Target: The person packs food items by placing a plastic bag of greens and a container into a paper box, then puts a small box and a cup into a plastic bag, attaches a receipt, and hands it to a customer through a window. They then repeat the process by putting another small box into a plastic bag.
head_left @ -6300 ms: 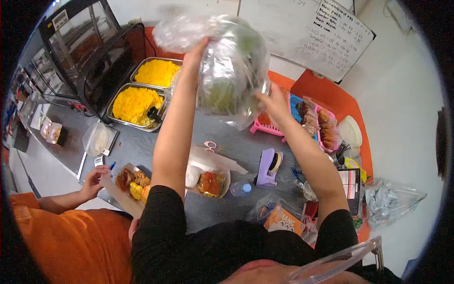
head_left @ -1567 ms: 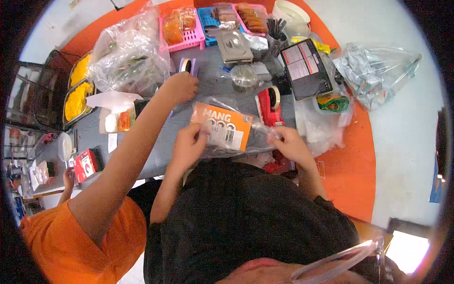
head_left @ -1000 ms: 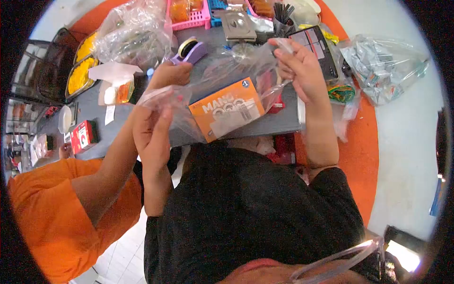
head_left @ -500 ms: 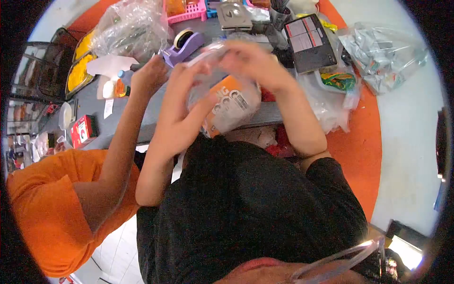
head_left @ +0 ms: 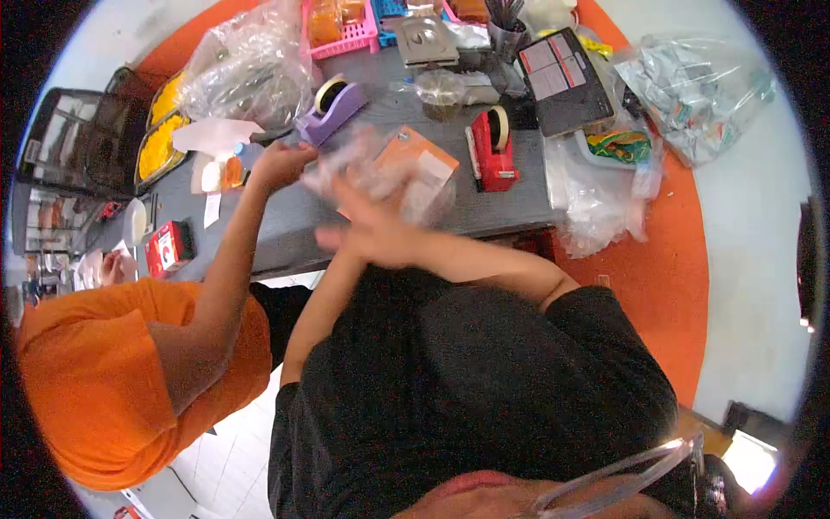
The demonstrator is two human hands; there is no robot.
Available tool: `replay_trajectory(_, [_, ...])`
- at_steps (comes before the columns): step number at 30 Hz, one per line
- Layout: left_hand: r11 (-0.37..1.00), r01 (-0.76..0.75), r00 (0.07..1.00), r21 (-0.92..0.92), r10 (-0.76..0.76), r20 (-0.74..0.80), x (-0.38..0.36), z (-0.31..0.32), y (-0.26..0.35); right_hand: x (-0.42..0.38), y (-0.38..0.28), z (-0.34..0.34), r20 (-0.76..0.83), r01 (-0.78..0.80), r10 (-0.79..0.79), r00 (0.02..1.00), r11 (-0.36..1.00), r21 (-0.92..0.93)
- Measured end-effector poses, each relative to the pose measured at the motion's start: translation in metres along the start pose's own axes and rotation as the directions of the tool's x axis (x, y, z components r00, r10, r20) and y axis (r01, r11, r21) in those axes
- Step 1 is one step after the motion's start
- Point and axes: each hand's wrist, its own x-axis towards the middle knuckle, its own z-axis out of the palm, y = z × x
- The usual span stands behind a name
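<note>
My right hand (head_left: 373,232) crosses over my left wrist in front of my body. Its fingers are blurred but look stretched out, with the thumb apart. My left hand (head_left: 391,197) is largely hidden behind it and smeared by motion, so its grip does not show. Just beyond both hands, a clear plastic bag (head_left: 337,173) appears as a blur. Against it lies an orange box or packet (head_left: 418,149) with a white label, partly covered by the plastic, on the dark table (head_left: 337,95).
A co-worker's hand (head_left: 281,164) reaches in from the left, beside a purple tape dispenser (head_left: 333,114). A red tape dispenser (head_left: 494,156) stands right of the packet. Farther right are a black box (head_left: 566,82) and plastic bags (head_left: 601,208). A red box (head_left: 169,248) sits at left.
My hands have come down toward my body, and my right forearm has swung left across my left one. The bag is no longer held up, and the red tape dispenser has come into view.
</note>
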Motion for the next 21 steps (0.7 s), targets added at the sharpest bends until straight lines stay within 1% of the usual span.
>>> replay_trajectory(1, [0.996,-0.002,0.994,0.093,0.013,-0.112,-0.001,0.011,0.017,-0.019,0.013,0.009,-0.015,0.088,-0.091,0.996,0.986,-0.145])
replay_trajectory(2, [0.983,0.003,0.974,0.184,0.039,-0.222,0.007,0.053,0.034,-0.032,0.010,-0.001,0.048,0.056,-0.052,0.997,0.994,-0.097])
replay_trajectory(3, [0.963,0.016,0.942,0.270,0.076,-0.328,0.007,0.114,0.060,-0.047,0.007,-0.019,0.115,0.022,-0.016,0.993,0.998,-0.051])
replay_trajectory(4, [0.936,0.041,0.897,0.351,0.121,-0.426,0.001,0.146,0.073,-0.056,0.003,-0.036,0.062,-0.047,0.041,0.997,0.994,0.096])
replay_trajectory(5, [0.902,0.073,0.841,0.425,0.174,-0.513,-0.019,0.195,0.081,-0.064,0.001,-0.053,0.016,-0.105,0.105,0.994,0.964,0.244])
replay_trajectory(6, [0.864,0.112,0.774,0.491,0.235,-0.589,-0.029,0.229,0.093,-0.075,0.014,-0.074,-0.058,-0.024,0.028,0.998,0.998,0.058])
replay_trajectory(7, [0.820,0.158,0.696,0.550,0.303,-0.651,-0.031,0.230,0.106,-0.085,0.031,-0.092,-0.114,0.047,-0.063,0.991,0.990,-0.136])
replay_trajectory(8, [0.817,0.152,0.699,0.556,0.310,-0.645,-0.041,0.234,0.119,-0.090,0.038,-0.101,-0.122,0.047,-0.064,0.990,0.989,-0.140])
replay_trajectory(9, [0.986,-0.125,0.632,0.109,0.164,-0.757,-0.052,0.237,0.133,-0.094,0.044,-0.107,-0.325,0.024,-0.099,0.940,0.974,-0.227])
replay_trajectory(10, [0.847,-0.399,0.619,-0.352,-0.034,-0.785,-0.061,0.240,0.145,-0.096,0.050,-0.111,-0.508,-0.017,-0.147,0.849,0.952,-0.305])
replay_trajectory(11, [0.442,-0.585,0.663,-0.680,-0.221,-0.715,-0.065,0.242,0.150,-0.094,0.060,-0.113,-0.513,-0.020,-0.146,0.846,0.953,-0.304])
replay_trajectory(12, [0.446,-0.582,0.665,-0.680,-0.221,-0.714,-0.062,0.240,0.142,-0.090,0.070,-0.114,-0.569,-0.003,-0.026,0.822,0.999,-0.051])
replay_trajectory(13, [0.305,-0.561,0.760,-0.770,-0.178,-0.624,-0.058,0.234,0.125,-0.084,0.075,-0.110,-0.591,0.025,0.104,0.800,0.978,0.205])
replay_trajectory(14, [0.161,-0.512,0.839,-0.844,-0.118,-0.531,-0.058,0.232,0.119,-0.075,0.069,-0.091,-0.511,0.243,0.383,0.769,0.564,0.789])
replay_trajectory(15, [0.162,-0.512,0.839,-0.844,-0.119,-0.532,-0.060,0.234,0.114,-0.084,0.075,-0.087,-0.510,0.243,0.384,0.769,0.563,0.790])
replay_trajectory(16, [0.369,-0.480,0.810,-0.796,-0.163,-0.564,-0.064,0.236,0.114,-0.096,0.090,-0.083,-0.328,0.051,0.428,0.842,0.542,0.839])
replay_trajectory(17, [0.560,-0.420,0.773,-0.714,-0.191,-0.605,-0.065,0.235,0.116,-0.108,0.109,-0.080,-0.135,-0.144,0.464,0.875,0.517,0.844])
replay_trajectory(18, [0.883,-0.043,0.709,-0.467,-0.302,-0.637,-0.065,0.224,0.111,-0.119,0.125,-0.078,0.058,-0.332,0.495,0.867,0.486,0.809])
replay_trajectory(19, [0.887,-0.052,0.709,-0.458,-0.291,-0.642,-0.064,0.226,0.111,-0.127,0.130,-0.077,0.245,-0.507,0.517,0.820,0.456,0.732])
replay_trajectory(20, [0.973,-0.231,0.664,-0.016,0.146,-0.733,-0.066,0.231,0.110,-0.130,0.099,-0.076,0.214,-0.557,0.603,0.768,0.464,0.688])
replay_trajectory(21, [0.828,-0.364,0.546,0.426,0.560,-0.623,-0.070,0.236,0.110,-0.131,0.068,-0.080,0.178,-0.608,0.683,0.708,0.463,0.645])
